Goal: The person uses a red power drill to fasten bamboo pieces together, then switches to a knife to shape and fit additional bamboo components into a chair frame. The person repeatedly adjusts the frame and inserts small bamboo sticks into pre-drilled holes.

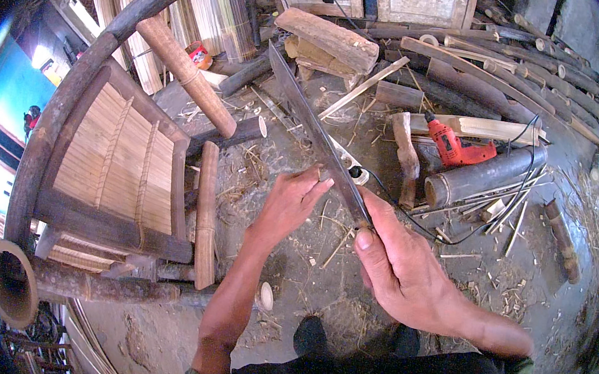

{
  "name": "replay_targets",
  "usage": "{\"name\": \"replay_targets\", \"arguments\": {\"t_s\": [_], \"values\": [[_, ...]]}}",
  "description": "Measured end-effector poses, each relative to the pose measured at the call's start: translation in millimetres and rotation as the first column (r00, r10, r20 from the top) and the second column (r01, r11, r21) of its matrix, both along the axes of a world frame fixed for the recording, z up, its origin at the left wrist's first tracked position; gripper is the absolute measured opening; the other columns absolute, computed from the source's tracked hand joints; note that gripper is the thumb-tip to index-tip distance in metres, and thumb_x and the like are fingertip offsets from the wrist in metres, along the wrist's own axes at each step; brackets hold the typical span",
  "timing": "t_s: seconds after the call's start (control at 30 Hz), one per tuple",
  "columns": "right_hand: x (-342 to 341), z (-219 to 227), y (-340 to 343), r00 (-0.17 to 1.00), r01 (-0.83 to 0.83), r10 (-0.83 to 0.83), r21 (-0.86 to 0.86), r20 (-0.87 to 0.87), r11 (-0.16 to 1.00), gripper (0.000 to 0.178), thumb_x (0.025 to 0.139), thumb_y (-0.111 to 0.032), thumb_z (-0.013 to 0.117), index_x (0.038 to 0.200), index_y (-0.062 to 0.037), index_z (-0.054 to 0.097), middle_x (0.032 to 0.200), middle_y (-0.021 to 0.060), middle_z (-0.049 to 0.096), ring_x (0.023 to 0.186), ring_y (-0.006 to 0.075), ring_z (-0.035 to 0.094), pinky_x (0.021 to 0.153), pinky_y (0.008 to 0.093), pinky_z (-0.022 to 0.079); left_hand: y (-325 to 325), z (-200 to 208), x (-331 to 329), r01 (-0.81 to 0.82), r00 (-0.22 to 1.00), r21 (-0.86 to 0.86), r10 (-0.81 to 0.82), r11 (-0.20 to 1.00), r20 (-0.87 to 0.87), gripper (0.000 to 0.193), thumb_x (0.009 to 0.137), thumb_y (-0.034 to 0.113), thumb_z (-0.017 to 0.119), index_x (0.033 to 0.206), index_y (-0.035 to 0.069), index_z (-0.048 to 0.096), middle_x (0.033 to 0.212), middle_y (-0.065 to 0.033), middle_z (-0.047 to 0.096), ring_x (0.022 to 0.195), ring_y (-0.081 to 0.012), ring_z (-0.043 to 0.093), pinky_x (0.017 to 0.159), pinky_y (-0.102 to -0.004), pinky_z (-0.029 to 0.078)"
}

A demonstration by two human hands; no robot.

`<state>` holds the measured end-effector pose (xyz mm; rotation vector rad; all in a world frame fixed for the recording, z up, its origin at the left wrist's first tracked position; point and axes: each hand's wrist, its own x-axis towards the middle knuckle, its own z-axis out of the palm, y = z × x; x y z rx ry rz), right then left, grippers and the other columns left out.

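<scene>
My right hand (404,264) is closed round the grip of a machete (311,126). Its long dark blade slants away to the upper left and narrows to a tip. Curled and pressed together, the fingers of my left hand (289,204) meet the side of the blade about midway along it. The blade hides part of the fingertips, so I cannot make out what is between them. Below the blade, on the floor, lies a pale power strip (339,153) with a black plug and cable.
A bamboo chair (116,160) with a slatted panel stands at left. To the right, a red drill (454,143) rests by a thick bamboo length (487,176). Split wood (326,40) is stacked ahead, with bamboo poles (573,88) piled at far right. Shavings litter the floor.
</scene>
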<state>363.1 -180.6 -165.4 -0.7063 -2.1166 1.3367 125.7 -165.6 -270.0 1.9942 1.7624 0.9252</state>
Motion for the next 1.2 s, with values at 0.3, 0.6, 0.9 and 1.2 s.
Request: {"name": "replay_targets", "arguments": {"t_s": [0.3, 0.6, 0.9, 1.2], "values": [[-9.0, -29.4, 5.0, 0.991, 0.127, -0.134, 0.264, 0.01, 0.956, 0.047, 0.098, -0.012, 0.042, 0.141, -0.0001, 0.028, 0.112, 0.0255, 0.053, 0.1, 0.0363, 0.057, 0.086, 0.0438, 0.044, 0.5, 5.4, 13.1, -0.005, 1.0, 0.059, 0.005, 0.998, 0.008, 0.015, 0.089, 0.013, 0.056, 0.091, 0.0, 0.062, 0.075, -0.0181, 0.06, 0.067, -0.0279, 0.06, 0.064, -0.0386, 0.047], [-9.8, -26.9, 22.6, 0.975, 0.223, -0.203, 0.425, -0.091, 0.878, 0.047, 0.092, -0.008, 0.049, 0.135, 0.0017, 0.034, 0.108, 0.0319, 0.056, 0.096, 0.0475, 0.058, 0.078, 0.0483, 0.049, -0.3, 54.7, 37.2, -0.132, 0.986, 0.022, 0.134, 0.991, -0.104, 0.03, 0.092, 0.027, 0.058, 0.103, 0.0, 0.062, 0.081, -0.023, 0.064, 0.079, -0.038, 0.064, 0.07, -0.045, 0.048], [-15.9, -56.4, 52.4, 0.953, 0.27, -0.189, 0.378, -0.238, 0.886, 0.047, 0.088, -0.007, 0.055, 0.131, -0.0012, 0.037, 0.098, 0.0284, 0.061, 0.084, 0.0462, 0.061, 0.069, 0.0512, 0.049, -2.2, 96.6, 44.0, -0.217, 0.97, 0.104, 0.202, 0.971, 0.137, 0.023, 0.089, 0.017, 0.063, 0.106, 0.002, 0.065, 0.09, -0.0111, 0.07, 0.081, -0.0186, 0.067, 0.073, -0.03, 0.05], [-18.6, -57.8, 54.6, 0.872, 0.195, -0.413, 0.587, 0.262, 0.785, 0.052, 0.086, -0.009, 0.055, 0.133, -0.005, 0.035, 0.08, 0.0288, 0.061, 0.068, 0.0443, 0.063, 0.06, 0.0514, 0.052, 20.4, 81.0, 38.7, -0.219, 0.971, 0.365, 0.168, 0.905, 0.168, 0.011, 0.084, 0.008, 0.068, 0.086, -0.001, 0.063, 0.066, -0.0072, 0.061, 0.056, -0.0087, 0.051, 0.054, -0.0254, 0.043]]}}
